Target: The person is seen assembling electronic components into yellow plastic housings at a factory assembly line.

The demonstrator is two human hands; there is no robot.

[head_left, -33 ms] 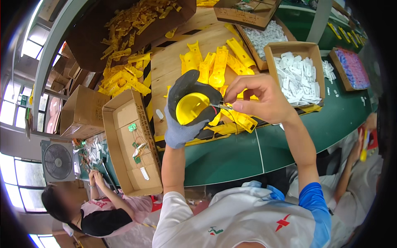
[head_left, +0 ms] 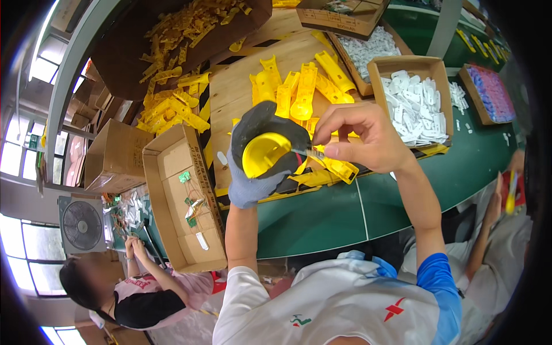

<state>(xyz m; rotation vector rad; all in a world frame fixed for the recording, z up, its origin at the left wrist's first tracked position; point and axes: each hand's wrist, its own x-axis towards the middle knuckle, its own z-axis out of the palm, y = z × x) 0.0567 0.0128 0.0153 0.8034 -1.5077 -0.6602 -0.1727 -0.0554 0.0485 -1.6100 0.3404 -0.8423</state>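
My left hand (head_left: 250, 187), in a grey and black work glove, is closed around a yellow plastic shell (head_left: 259, 156) with a round, hollow end facing up. My bare right hand (head_left: 371, 138) comes in from the right, thumb and forefinger pinched on a small slim metal-looking part (head_left: 314, 153) at the shell's right edge. A bit of red wire shows beside this part; its exact kind is too small to make out. Behind both hands, several yellow plastic half-shells (head_left: 303, 95) lie on the wooden board (head_left: 230, 86).
An open carton (head_left: 167, 230) with green circuit boards stands left. More yellow parts (head_left: 172, 109) spill from a large box. At right are a box of white plastic pieces (head_left: 417, 109) and a box of purple-pink items (head_left: 489, 95). Co-workers sit at both sides of the green table (head_left: 310, 221).
The yellow shell has turned slightly in my left hand, and the glove's fingers have shifted a little. My right hand keeps its pinch in nearly the same place.
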